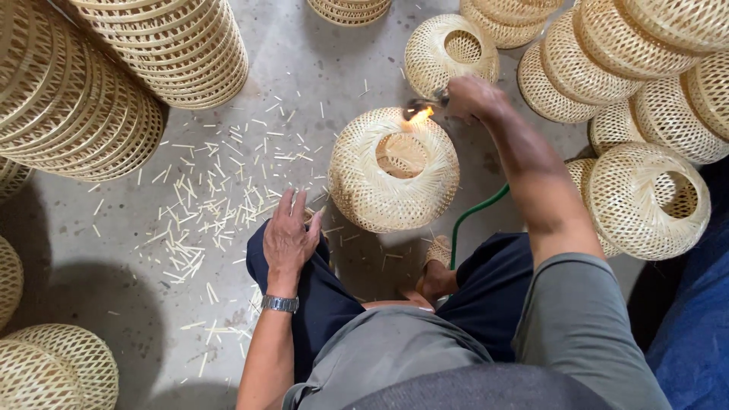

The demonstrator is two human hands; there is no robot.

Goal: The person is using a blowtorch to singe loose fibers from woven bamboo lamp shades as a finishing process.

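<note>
The right hand [472, 97] is closed around a small torch [425, 102], its flame [420, 115] licking the rim of a round woven bamboo basket [393, 168] that sits on the floor [304, 68] just below and inward of that hand, between the knees. The left hand [290, 235] rests flat and open on the left knee, holding nothing, so the basket stands unsteadied. Held too long in one spot, the flame could scorch or ignite the thin strips. Dry bamboo offcuts [205, 205] lie scattered beyond the left hand, and more baskets [645, 199] crowd close beside the right arm; a stray spark might catch them. The green hose [474, 212] under the right forearm could snag.
</note>
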